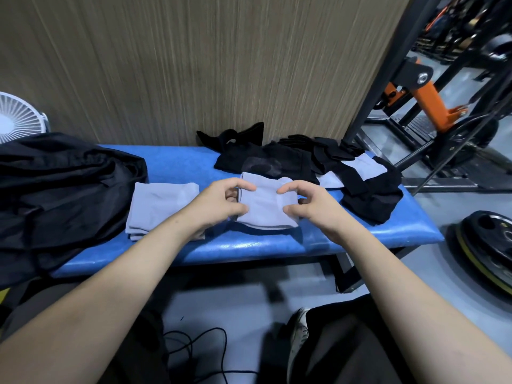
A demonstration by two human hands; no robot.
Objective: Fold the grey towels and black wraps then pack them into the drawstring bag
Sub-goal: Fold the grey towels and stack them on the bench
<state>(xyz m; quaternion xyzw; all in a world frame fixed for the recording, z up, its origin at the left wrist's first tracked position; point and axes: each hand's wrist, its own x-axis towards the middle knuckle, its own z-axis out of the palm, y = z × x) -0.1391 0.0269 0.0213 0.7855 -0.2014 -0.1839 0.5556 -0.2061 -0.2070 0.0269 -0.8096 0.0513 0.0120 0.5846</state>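
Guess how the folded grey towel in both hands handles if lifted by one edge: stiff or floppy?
Probably floppy: the folded grey towel is thin cloth, its layers bowing between the left hand and right hand. Likely light. Lifted by one edge it would probably unfold; the layers look loose.

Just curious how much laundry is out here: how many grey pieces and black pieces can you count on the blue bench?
Grey towels: 3, one held in both hands, one folded to its left, one among the black cloths.
Black wraps: one jumbled heap; separate pieces cannot be told apart.
Black bag: 1.
Total: 4 countable items plus the heap.
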